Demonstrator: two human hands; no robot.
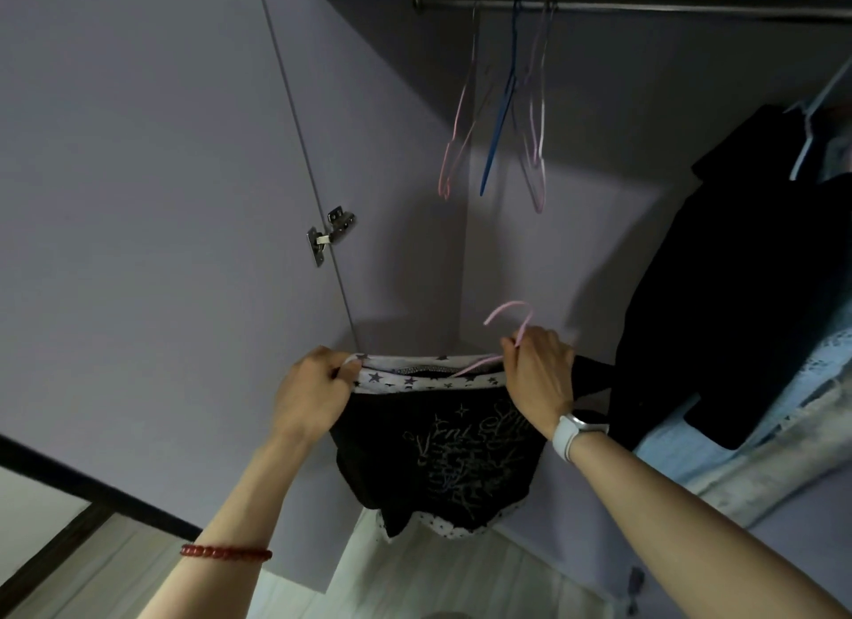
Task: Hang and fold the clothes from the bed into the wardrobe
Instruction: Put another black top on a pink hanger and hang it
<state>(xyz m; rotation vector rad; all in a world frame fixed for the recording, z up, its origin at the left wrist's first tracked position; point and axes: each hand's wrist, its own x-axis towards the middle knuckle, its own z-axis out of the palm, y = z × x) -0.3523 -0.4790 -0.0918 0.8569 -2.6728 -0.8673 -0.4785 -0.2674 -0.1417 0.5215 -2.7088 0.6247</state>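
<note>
**Top going onto its hanger at the wardrobe**

Now, from the left: the open wardrobe door (pixel 152 194) fills that side, its metal hinge (pixel 329 233) showing at the edge. Just right of it, the left hand (pixel 311 395) pinches the left end of the star-printed neckline (pixel 415 378) of a black printed top (pixel 442 461), fingers curled round the trim and pulling it wide. A red bead bracelet (pixel 226 551) sits on that forearm.

The top is held up in the air in front of the wardrobe opening, between the two hands, with its neckline uppermost and its hem hanging down toward the floor (pixel 415 581). Its long axis runs roughly vertical; the stretched neckline runs left to right.

To the right, the right hand (pixel 537 374) grips the neck of a pink hanger (pixel 509 323), whose hook curls up and leftward above the fingers while one arm slants down into the collar. A white watch (pixel 574 432) is on that wrist.

By my reading, the step in hand is threading the hanger into the top. The next move calls for seating both hanger arms under the shoulders, then lifting the hook to the rail (pixel 622 3), beside the empty hangers (pixel 502 111) hanging there.

Farthest right, a dark garment (pixel 737 259) and pale blue clothing (pixel 760 420) already hang.
</note>
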